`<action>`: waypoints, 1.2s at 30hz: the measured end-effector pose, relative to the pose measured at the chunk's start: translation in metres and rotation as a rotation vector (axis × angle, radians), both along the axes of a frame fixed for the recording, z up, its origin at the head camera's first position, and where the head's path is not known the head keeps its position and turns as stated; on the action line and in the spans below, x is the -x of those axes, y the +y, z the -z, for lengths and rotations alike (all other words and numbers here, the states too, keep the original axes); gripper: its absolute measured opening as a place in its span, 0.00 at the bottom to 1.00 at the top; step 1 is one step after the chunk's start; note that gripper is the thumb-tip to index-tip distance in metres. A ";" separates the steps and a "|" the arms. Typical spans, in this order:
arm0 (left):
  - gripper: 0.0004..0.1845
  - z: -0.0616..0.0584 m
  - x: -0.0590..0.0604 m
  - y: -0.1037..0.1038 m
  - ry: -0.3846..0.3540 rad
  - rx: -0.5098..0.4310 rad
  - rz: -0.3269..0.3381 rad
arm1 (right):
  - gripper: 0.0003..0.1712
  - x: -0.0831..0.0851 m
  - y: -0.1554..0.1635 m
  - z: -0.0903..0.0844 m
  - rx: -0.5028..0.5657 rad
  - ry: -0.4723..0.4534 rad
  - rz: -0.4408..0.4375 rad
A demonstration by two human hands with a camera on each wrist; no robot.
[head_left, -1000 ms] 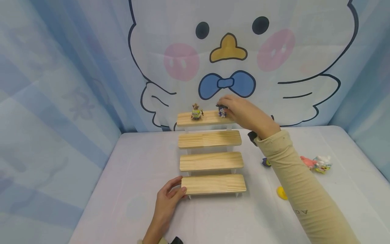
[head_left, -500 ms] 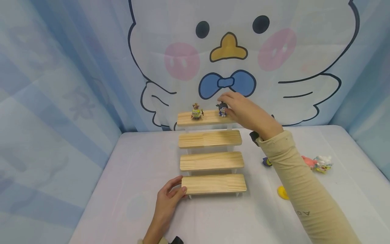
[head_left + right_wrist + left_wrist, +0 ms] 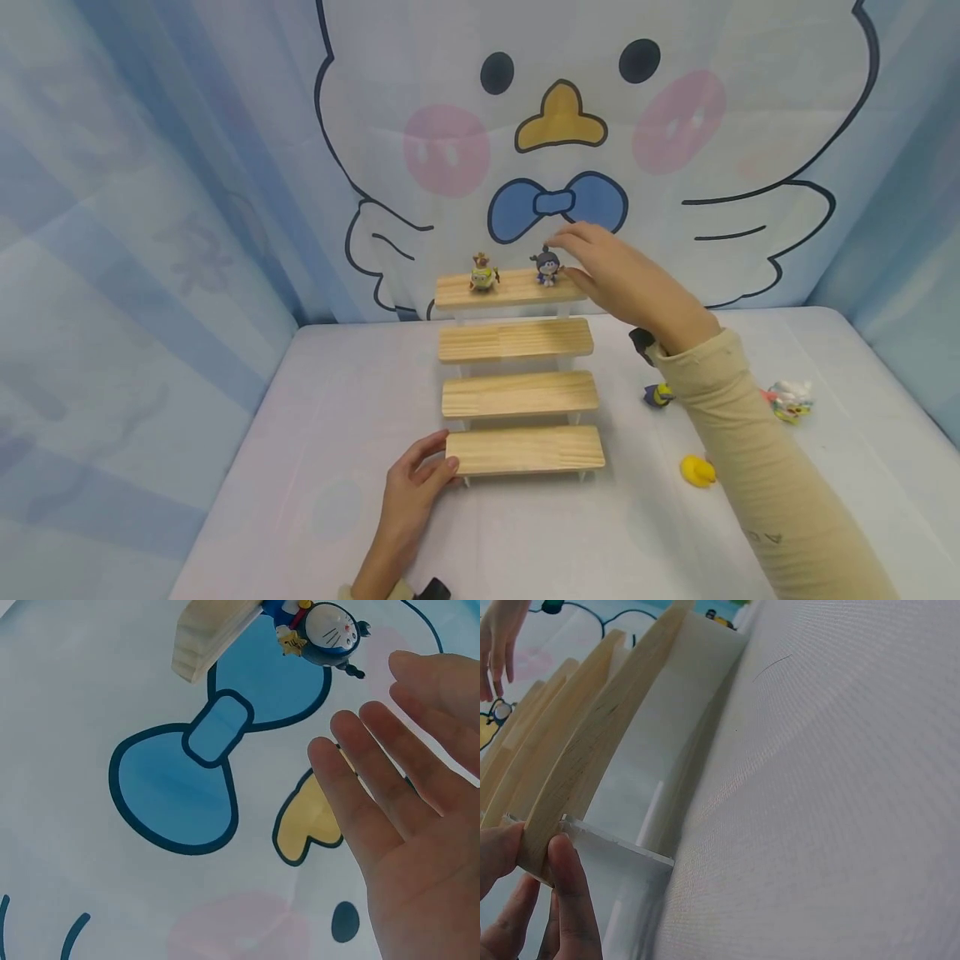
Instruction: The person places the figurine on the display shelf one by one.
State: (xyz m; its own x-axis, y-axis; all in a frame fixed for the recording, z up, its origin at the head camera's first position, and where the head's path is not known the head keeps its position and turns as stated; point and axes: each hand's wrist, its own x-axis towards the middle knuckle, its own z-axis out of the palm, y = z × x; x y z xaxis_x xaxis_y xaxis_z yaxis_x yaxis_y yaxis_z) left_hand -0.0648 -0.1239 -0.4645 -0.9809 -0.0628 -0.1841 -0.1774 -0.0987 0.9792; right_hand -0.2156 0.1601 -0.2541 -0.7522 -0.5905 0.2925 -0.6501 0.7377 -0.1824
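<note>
I see the person's right hand (image 3: 633, 283) over the far end of the scene, fingers extended and thumb spread wide, with nothing in its grasp. Just beside its fingertips, the dark-haired figurine (image 3: 547, 268) stands upright on the right part of the farthest board (image 3: 513, 288); my right wrist view shows a gap between the two. A yellow-green figurine (image 3: 483, 276) stands left of it on that same board. My left wrist view shows the left hand (image 3: 411, 487) pinching the left end of the nearest board (image 3: 525, 450) of the four-step wooden rack, thumb and fingers narrow around its edge. On the table (image 3: 337, 400) to the right of the rack I make out a yellow duck (image 3: 697, 471), a dark-and-yellow toy (image 3: 658, 395) farther off, and a white toy (image 3: 792, 400) near the right side.
</note>
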 end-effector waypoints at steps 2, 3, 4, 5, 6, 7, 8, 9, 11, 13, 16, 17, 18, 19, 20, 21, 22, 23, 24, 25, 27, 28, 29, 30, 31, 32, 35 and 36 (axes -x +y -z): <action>0.30 0.000 0.000 0.000 -0.007 0.006 -0.001 | 0.24 -0.002 0.002 0.001 0.003 0.009 0.000; 0.30 0.000 0.001 0.000 -0.010 0.008 -0.002 | 0.24 -0.003 0.004 0.001 0.004 0.012 0.002; 0.30 -0.001 0.001 0.001 -0.011 0.011 -0.002 | 0.24 -0.005 0.005 0.002 0.004 0.018 0.003; 0.30 -0.001 0.001 0.001 -0.012 0.012 -0.002 | 0.24 -0.006 0.006 0.003 0.004 0.023 0.006; 0.30 -0.001 0.000 0.001 -0.013 0.013 -0.002 | 0.24 -0.007 0.008 0.004 0.004 0.031 0.007; 0.30 -0.001 0.000 0.001 -0.013 0.014 -0.003 | 0.24 -0.009 0.009 0.004 0.006 0.040 0.006; 0.30 -0.001 0.000 0.001 -0.012 0.011 -0.003 | 0.24 -0.010 0.011 0.005 0.006 0.047 0.008; 0.30 -0.001 0.000 0.001 -0.011 0.011 -0.004 | 0.24 -0.011 0.012 0.006 0.007 0.053 0.006; 0.30 -0.001 0.000 0.001 -0.010 0.008 -0.004 | 0.24 -0.014 0.015 0.007 0.009 0.061 0.007; 0.30 -0.001 0.000 0.001 -0.011 0.008 -0.005 | 0.23 -0.016 0.017 0.007 0.011 0.069 0.005; 0.30 0.000 0.000 0.001 -0.011 0.012 -0.007 | 0.23 -0.020 0.020 0.008 0.005 0.075 0.010; 0.30 0.000 0.000 0.001 -0.008 0.009 -0.008 | 0.23 -0.022 0.021 0.009 0.004 0.077 0.012; 0.30 0.000 0.000 0.001 -0.007 0.010 -0.008 | 0.23 -0.023 0.022 0.009 0.003 0.080 0.013; 0.30 0.000 0.000 0.001 -0.005 0.009 -0.008 | 0.23 -0.024 0.023 0.009 0.003 0.082 0.014; 0.30 0.000 0.000 0.001 -0.003 0.008 -0.008 | 0.23 -0.025 0.024 0.010 0.004 0.087 0.013; 0.30 0.000 0.000 0.001 -0.002 0.009 -0.007 | 0.23 -0.027 0.025 0.011 0.005 0.092 0.012; 0.30 0.000 0.000 0.001 0.000 0.008 -0.006 | 0.23 -0.028 0.026 0.011 0.007 0.096 0.009; 0.30 0.000 0.000 0.001 0.002 0.008 -0.005 | 0.23 -0.029 0.027 0.012 0.008 0.099 0.006; 0.30 0.000 0.000 0.001 0.002 0.009 -0.004 | 0.23 -0.029 0.029 0.013 0.011 0.101 0.001; 0.30 0.000 0.000 0.001 0.002 0.010 -0.004 | 0.23 -0.030 0.030 0.014 0.012 0.100 -0.001; 0.30 0.000 0.000 0.001 0.003 0.011 -0.004 | 0.23 -0.032 0.032 0.015 0.008 0.095 0.007; 0.30 0.000 0.000 0.001 0.002 0.012 -0.005 | 0.23 -0.033 0.033 0.016 0.006 0.090 0.012; 0.30 0.000 0.000 0.001 0.000 0.017 -0.006 | 0.23 -0.034 0.034 0.017 0.003 0.085 0.018; 0.30 0.000 0.000 0.001 -0.003 0.021 -0.007 | 0.23 -0.035 0.035 0.018 0.001 0.077 0.024; 0.30 0.000 0.000 0.001 -0.005 0.024 -0.008 | 0.23 -0.035 0.036 0.019 0.000 0.074 0.032; 0.30 0.000 0.000 0.001 -0.007 0.027 -0.009 | 0.24 -0.036 0.037 0.020 -0.002 0.070 0.038; 0.30 0.000 0.000 0.001 -0.009 0.032 -0.009 | 0.24 -0.039 0.040 0.024 -0.006 0.054 0.052; 0.30 0.000 0.000 0.001 -0.009 0.029 -0.009 | 0.24 -0.040 0.041 0.025 -0.008 0.049 0.060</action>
